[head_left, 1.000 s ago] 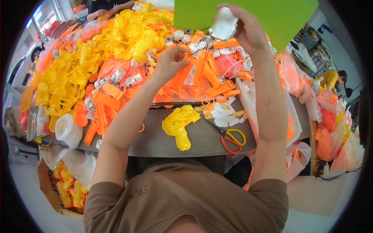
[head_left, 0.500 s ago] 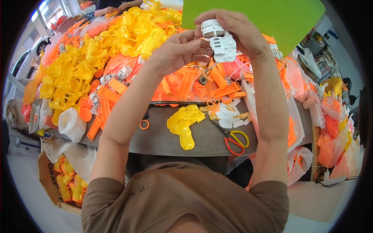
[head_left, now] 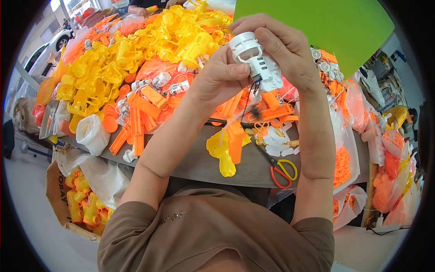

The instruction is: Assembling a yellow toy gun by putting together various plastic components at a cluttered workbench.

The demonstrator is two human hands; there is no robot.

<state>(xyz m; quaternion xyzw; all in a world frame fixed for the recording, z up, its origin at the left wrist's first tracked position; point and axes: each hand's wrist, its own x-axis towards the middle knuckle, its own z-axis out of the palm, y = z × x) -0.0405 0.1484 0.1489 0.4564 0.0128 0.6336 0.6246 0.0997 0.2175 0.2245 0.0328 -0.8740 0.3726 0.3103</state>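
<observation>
Both hands are raised over the table around a white plastic housing (head_left: 266, 75) with a round ring at its upper end. My left hand (head_left: 222, 77) pinches its left side, the thumb lying near the ring. My right hand (head_left: 290, 52) wraps the ring and right side from above. Thin dark wires trail below the housing. Lower down, an orange oblong plastic piece (head_left: 235, 141) appears to dangle, covering part of a yellow gun-shaped shell half (head_left: 217, 147) on the table. Scissors (head_left: 283, 173) with one red and one yellow handle lie to the shell's right.
A large heap of yellow plastic shells (head_left: 97, 77) fills the left and back. Orange parts (head_left: 140, 113) lie across the middle, beside a white bag (head_left: 92, 134). White tabs (head_left: 275, 141) lie near the scissors. A green board (head_left: 312, 27) stands behind. A box (head_left: 59, 190) sits below left.
The white housing has tilted, and my left thumb now presses nearer its ring. The orange piece hangs lower, in front of the yellow shell. The whole view has shifted slightly.
</observation>
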